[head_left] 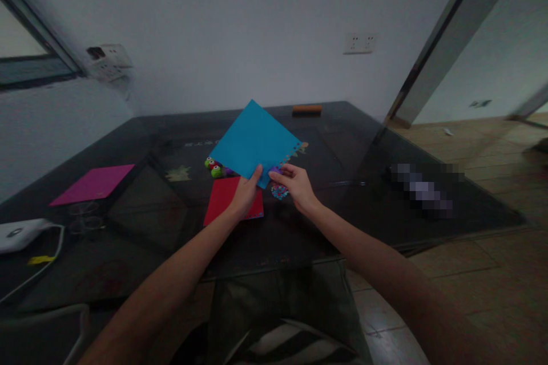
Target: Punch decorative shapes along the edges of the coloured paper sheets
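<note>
A square sheet of blue paper (pixel 254 140) is held up, corner toward me, above the table. My left hand (pixel 247 188) grips its lower corner, thumb on top. My right hand (pixel 295 181) is closed around a small purple craft punch (pixel 276 171) at the sheet's lower right edge; the fingers partly hide it. Along that edge runs a row of small punched holes. Below lies a little pile of coloured paper bits (pixel 279 191). A red sheet of paper (pixel 218 199) lies under my left wrist. Behind the blue sheet, green and red toy-like pieces with round eyes (pixel 217 171) show partly.
A magenta sheet (pixel 94 183) lies on the dark table (pixel 162 256) at the left, near a white device (pixel 21 235) with a cable. An orange-brown bar (pixel 307 109) is at the back edge. A blurred-out object (pixel 422 189) rests at the right.
</note>
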`<state>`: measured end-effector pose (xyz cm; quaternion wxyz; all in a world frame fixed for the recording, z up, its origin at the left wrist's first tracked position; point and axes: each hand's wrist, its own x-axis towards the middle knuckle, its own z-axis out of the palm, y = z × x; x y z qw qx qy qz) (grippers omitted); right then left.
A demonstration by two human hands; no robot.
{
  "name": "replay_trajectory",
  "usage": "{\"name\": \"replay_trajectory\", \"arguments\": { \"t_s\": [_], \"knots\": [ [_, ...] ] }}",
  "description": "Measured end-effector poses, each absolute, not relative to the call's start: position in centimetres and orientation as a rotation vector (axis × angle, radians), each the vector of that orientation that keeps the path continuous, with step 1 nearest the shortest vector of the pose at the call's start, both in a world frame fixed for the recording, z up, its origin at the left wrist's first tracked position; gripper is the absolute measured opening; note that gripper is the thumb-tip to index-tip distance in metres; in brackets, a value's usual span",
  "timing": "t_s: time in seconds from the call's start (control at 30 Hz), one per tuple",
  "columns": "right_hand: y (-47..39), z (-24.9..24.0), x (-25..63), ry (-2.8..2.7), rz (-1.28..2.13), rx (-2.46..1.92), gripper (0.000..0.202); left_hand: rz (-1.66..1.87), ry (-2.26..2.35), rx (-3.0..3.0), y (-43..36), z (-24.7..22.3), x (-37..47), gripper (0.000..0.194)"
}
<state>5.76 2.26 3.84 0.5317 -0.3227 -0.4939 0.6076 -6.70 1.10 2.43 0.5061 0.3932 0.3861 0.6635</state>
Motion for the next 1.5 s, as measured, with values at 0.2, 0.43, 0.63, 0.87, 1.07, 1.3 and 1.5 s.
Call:
{"name": "replay_trajectory", "arguments": {
  "t_s": [0.2, 0.43, 0.63, 0.87, 1.07, 1.3, 1.5],
  "knots": [
    [2.3, 3.8, 5.8, -1.173, 1.450, -0.774, 0.030, 1.581, 0.953, 0.981, 1.5, 1.9, -7.4, 0.046],
    [2.3, 3.8, 5.8, -1.166, 1.462, -0.768, 0.029, 1.570, 0.930, 1.029, 1.7, 1.5, -7.8, 0.045],
    [2.2, 3.9, 5.8, -1.155, 1.481, -0.777, 0.030, 1.570, 0.967, 1.048, 1.8, 1.2, -8.1, 0.044],
    [2.1, 4.1, 5.9, -1.153, 1.481, -0.775, 0.030, 1.572, 0.968, 1.096, 1.9, 1.0, -8.3, 0.043],
    [2.1, 4.2, 5.9, -1.164, 1.508, -0.760, 0.030, 1.528, 1.064, 1.181, 1.8, 1.3, -8.4, 0.049],
    [1.9, 4.5, 6.0, -1.132, 1.549, -0.749, 0.027, 1.464, 1.127, 1.466, 0.9, 2.9, -8.7, 0.051],
    [1.9, 4.4, 5.8, -1.107, 1.558, -0.730, 0.028, 1.537, 1.180, 1.407, 1.2, 2.4, -8.7, 0.051]
  ]
}}
